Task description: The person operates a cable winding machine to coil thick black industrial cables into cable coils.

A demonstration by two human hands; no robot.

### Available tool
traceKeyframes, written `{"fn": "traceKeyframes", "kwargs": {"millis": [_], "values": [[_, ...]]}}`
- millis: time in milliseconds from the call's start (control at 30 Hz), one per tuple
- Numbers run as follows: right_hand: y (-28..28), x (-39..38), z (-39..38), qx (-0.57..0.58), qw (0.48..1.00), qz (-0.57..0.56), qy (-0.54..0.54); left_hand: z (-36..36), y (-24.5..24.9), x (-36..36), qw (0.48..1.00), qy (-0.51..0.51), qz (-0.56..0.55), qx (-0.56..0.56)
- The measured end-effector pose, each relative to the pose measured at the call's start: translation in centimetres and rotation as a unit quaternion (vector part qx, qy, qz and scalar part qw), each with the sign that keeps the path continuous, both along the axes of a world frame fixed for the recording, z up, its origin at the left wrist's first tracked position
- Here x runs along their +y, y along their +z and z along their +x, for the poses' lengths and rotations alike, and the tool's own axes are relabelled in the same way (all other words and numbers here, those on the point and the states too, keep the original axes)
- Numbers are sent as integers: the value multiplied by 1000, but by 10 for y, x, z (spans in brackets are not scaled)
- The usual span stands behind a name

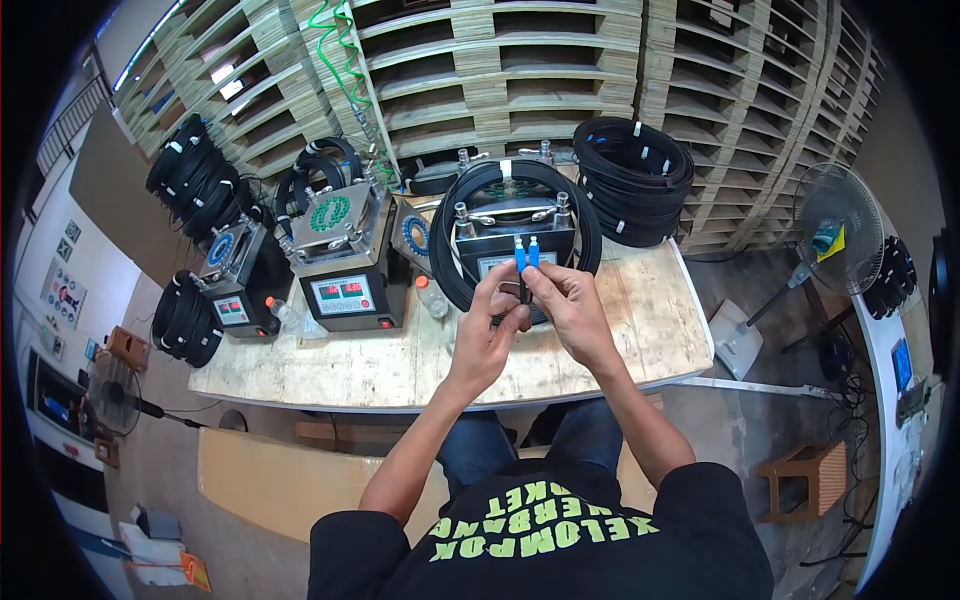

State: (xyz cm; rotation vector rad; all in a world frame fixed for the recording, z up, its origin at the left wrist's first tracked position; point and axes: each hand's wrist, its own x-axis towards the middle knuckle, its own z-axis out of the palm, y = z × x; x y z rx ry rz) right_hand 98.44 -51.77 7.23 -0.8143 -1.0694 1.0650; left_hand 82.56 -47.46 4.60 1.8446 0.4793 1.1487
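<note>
Two blue fibre-optic connectors with pale tips stand upright side by side on the ends of black cable. My left hand closes its fingers around the cable just below them. From the other side, my right hand pinches the connectors at their base, thumb and fingers pressed together. Behind both hands, a big coil of black cable leans upright against a polishing machine, partly hiding it. A white tie binds the coil at its top.
Two more machines with red displays, a middle one and a left one, stand on the wooden table. Small bottles sit between them. Stacked cable coils rise at back right. A fan stands right of the table.
</note>
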Motion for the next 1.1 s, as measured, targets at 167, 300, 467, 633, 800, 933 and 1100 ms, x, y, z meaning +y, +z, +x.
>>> {"fn": "traceKeyframes", "kwargs": {"millis": [167, 300, 467, 633, 800, 933, 1100], "values": [[9, 2, -2, 0, 1000, 7, 9, -3, 3, 7, 998, 31, 59, 7], [-2, 10, 4, 13, 999, 29, 25, -6, 20, 12, 995, 74, 72, -8], [0, 11, 4, 8, 999, 9, 32, 9, 42, 30, 994, 82, 75, -18], [-8, 17, 10, 17, 999, 5, 45, 22, 51, 30, 984, -22, -140, -110], [-12, 17, 16, -10, 999, -13, 43, 25, 51, 33, 968, -44, -225, -102], [-15, 17, 17, 7, 998, -27, 56, 24, 57, 32, 975, -25, -203, -87], [-16, 21, 8, 28, 999, -23, 38, 24, 58, 31, 976, 32, -188, -105]]}}
